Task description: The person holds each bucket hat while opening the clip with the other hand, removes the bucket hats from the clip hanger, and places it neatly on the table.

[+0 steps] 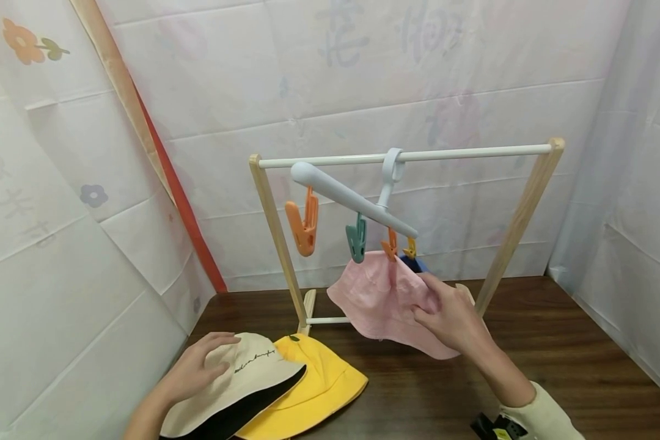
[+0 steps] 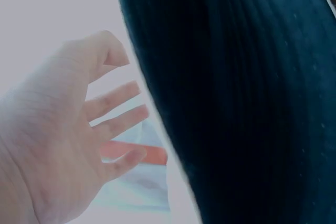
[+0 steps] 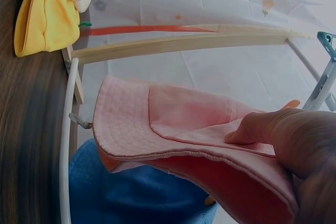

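Hanger [image 1: 352,200] on rail [image 1: 473,153]; hat [image 1: 382,299] beneath

At the right edge, the right hand [image 3: 302,140] grips the pink hat [image 3: 184,132] in mid-frame. The blue hat [image 3: 136,195] shows at lower left, the yellow hat [image 3: 55,17] at upper left.

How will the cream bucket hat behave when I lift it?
The cream bucket hat likely bends softly, as it looks like curved, stitched cloth. It's probably light, seemingly just fabric. Lifting might nudge the yellow bucket hat, which it overlaps.
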A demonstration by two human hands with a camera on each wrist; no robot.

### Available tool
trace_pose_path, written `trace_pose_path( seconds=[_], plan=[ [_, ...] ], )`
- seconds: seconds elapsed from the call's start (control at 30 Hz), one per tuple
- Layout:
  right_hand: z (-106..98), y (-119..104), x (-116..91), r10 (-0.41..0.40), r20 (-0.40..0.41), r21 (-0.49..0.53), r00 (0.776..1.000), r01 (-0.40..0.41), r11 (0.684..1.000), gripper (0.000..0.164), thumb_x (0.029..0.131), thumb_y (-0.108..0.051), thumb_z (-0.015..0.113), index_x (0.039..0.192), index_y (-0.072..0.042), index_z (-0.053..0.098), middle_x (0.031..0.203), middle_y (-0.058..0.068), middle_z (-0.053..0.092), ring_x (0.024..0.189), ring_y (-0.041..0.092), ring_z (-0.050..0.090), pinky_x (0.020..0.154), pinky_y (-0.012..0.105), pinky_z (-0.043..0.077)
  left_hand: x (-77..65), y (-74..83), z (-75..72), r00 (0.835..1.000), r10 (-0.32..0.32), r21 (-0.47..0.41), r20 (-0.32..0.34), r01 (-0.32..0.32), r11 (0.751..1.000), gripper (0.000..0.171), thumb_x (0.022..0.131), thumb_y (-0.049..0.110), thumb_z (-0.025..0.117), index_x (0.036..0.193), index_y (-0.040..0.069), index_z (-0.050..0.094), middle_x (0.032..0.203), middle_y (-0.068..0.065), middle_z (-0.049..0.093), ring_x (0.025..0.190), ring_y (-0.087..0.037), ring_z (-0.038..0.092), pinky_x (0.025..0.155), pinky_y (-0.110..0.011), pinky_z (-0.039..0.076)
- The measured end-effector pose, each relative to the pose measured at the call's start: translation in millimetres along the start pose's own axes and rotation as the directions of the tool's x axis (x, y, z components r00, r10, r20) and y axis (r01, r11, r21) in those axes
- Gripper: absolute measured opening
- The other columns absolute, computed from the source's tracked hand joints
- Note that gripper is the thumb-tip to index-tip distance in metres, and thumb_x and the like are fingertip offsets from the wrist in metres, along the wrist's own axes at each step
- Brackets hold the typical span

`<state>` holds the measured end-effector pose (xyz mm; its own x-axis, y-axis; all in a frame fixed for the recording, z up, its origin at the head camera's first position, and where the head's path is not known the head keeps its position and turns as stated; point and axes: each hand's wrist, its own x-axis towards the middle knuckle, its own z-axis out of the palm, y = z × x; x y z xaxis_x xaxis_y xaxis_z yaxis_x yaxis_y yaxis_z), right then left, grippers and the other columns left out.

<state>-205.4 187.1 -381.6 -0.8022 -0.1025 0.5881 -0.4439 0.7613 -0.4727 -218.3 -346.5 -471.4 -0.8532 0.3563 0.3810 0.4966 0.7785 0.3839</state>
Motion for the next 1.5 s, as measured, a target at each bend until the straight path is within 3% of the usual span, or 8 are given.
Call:
trace_pose_path(
  seconds=[0.23, 0.43, 0.83, 1.03, 1.5],
  plan=[
    [2.3, -0.2, 2.5, -0.06, -0.038, -0.012, 0.997, 0.06, 0.998, 0.05, 0.078, -0.009, 0.084, 0.127, -0.016, 0.078, 0.059, -0.009, 0.06, 0.062, 0.008, 0.047, 0.062, 0.028, 0.039, 8.7, 15.2, -4.1, 1.0, -0.002, -0.006, 0.004, 0.002, 1.0, 0.046, 0.091, 0.006, 0.087, 0.136, 0.016, 0.08, 0.143, -0.004, 0.076, 0.13, -0.027, 0.072, 0.096, -0.032, 0.061],
    [4.1, -0.9, 3.2, -0.108, -0.068, -0.002, 0.992, 0.108, 0.994, 0.048, 0.076, -0.006, 0.084, 0.123, -0.015, 0.079, 0.067, -0.002, 0.073, 0.061, 0.005, 0.051, 0.06, 0.027, 0.044, 13.1, 24.5, -4.1, 0.999, 0.047, -0.003, -0.008, -0.047, 0.999, 0.046, 0.09, 0.005, 0.086, 0.133, 0.021, 0.081, 0.142, -0.005, 0.077, 0.127, -0.032, 0.073, 0.094, -0.032, 0.061],
    [6.3, -4.1, 4.2, -0.152, -0.088, 0.04, 0.985, 0.156, 0.987, 0.047, 0.076, 0.001, 0.083, 0.121, -0.012, 0.078, 0.073, 0.002, 0.075, 0.062, 0.003, 0.049, 0.059, 0.025, 0.045, 21.9, 41.3, -5.5, 0.996, 0.092, -0.01, -0.013, -0.093, 0.996, 0.049, 0.09, 0.003, 0.085, 0.135, 0.022, 0.079, 0.145, -0.006, 0.075, 0.129, -0.038, 0.073, 0.095, -0.037, 0.063],
    [7.2, -5.7, 4.8, -0.128, -0.071, 0.084, 0.989, 0.134, 0.987, 0.047, 0.077, 0.003, 0.082, 0.122, -0.011, 0.078, 0.078, 0.004, 0.076, 0.063, 0.004, 0.047, 0.059, 0.025, 0.044, 29.0, 50.7, -5.9, 0.996, 0.095, -0.023, -0.001, -0.095, 0.995, 0.049, 0.091, 0.003, 0.085, 0.136, 0.022, 0.079, 0.146, -0.006, 0.074, 0.131, -0.039, 0.073, 0.097, -0.042, 0.064],
    [3.8, -9.3, 7.5, -0.167, -0.099, 0.056, 0.981, 0.173, 0.983, 0.047, 0.076, 0.005, 0.082, 0.12, -0.014, 0.079, 0.073, 0.0, 0.073, 0.061, 0.0, 0.043, 0.056, 0.024, 0.041, 43.2, 64.2, 1.1, 0.993, 0.112, -0.06, 0.026, -0.11, 0.992, 0.051, 0.094, 0.003, 0.083, 0.141, 0.021, 0.077, 0.149, -0.006, 0.073, 0.134, -0.038, 0.071, 0.101, -0.049, 0.064]
  ],
)
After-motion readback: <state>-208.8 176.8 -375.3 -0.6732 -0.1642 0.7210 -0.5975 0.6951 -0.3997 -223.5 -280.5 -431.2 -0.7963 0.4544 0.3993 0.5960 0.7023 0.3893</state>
